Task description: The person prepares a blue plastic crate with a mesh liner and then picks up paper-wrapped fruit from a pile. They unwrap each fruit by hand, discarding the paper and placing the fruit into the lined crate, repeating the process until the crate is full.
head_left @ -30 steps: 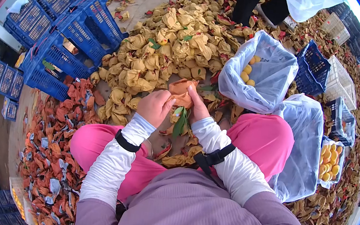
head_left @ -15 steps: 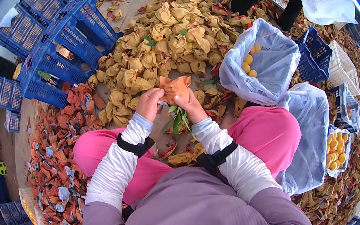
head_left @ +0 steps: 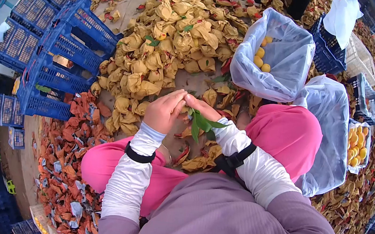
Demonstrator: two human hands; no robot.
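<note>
Tan wrapper heap: paper-like, matt, crumpled. Left of heap: blue crates, moulded plastic, smooth with slight sheen. Nearer you than heap, to left: orange-brown wrappers, matt, rough, creased. Right of heap: bin liner, translucent plastic film, wrinkled, softly glossy; yellow fruit inside, smooth-skinned. On your side of heap: green leaves, smooth, lightly glossy; your pink trousers, smooth matt cloth; your purple top, finely ribbed cloth; your white sleeves, thin puckered cloth.
</note>
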